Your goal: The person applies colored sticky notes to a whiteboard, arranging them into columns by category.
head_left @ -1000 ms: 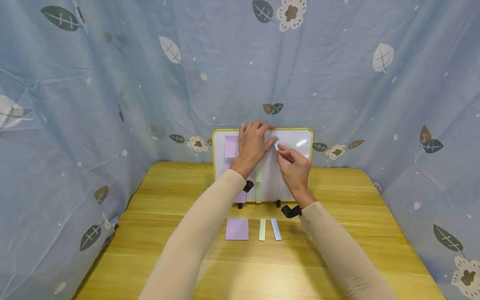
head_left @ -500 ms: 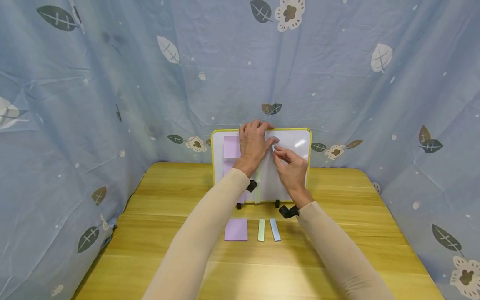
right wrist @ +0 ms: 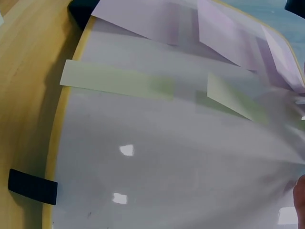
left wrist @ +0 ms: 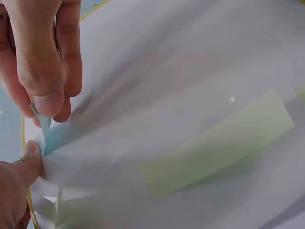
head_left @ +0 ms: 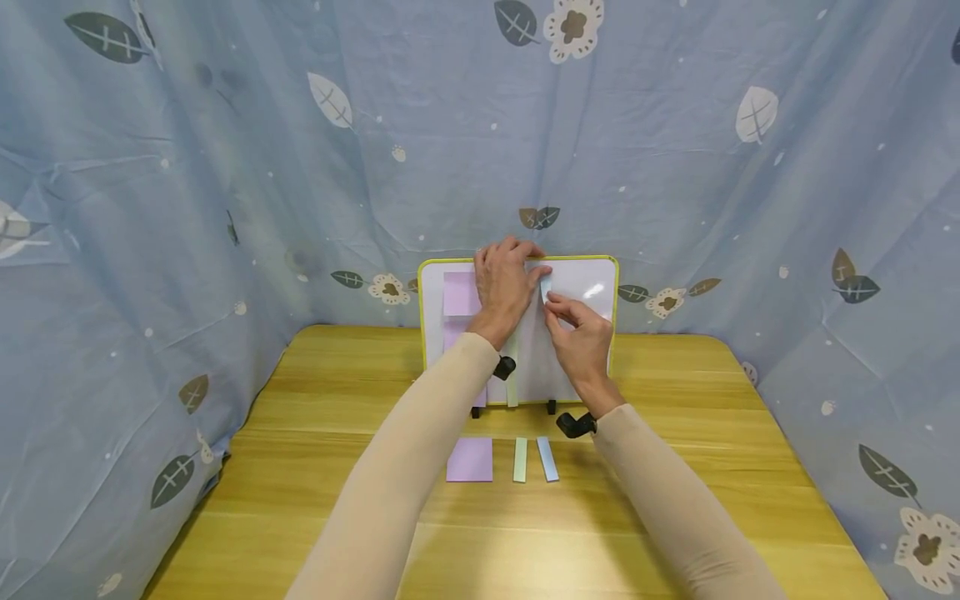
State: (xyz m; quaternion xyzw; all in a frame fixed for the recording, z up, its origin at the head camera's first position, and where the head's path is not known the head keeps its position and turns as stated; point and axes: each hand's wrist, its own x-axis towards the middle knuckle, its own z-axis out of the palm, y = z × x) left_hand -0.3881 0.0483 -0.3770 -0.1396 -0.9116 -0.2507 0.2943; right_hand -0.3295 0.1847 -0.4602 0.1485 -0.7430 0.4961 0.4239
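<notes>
A whiteboard (head_left: 592,275) with a yellow rim stands upright at the back of the table. My right hand (head_left: 583,337) pinches the lower end of a pale blue sticky strip (head_left: 546,288) between thumb and fingers. The strip's upper end lies against the board near its top edge, under the thumb of my left hand (head_left: 504,283). That hand's fingers reach over the board's top rim. In the left wrist view the blue strip bends away from the board toward the right fingertips. Green strips (right wrist: 119,81) run in a column left of it, and purple notes (right wrist: 228,38) form another column.
On the wooden table (head_left: 360,375) before the board lie a purple note pad (head_left: 469,460), a green strip pad (head_left: 520,460) and a blue strip pad (head_left: 547,459). Black feet (head_left: 551,407) support the board. A blue patterned curtain (head_left: 435,167) hangs behind and on both sides.
My right hand has shifted slightly left with the blue strip, which now hangs straighter below my left thumb. The left hand stays at the board's top edge. The head view has turned slightly.
</notes>
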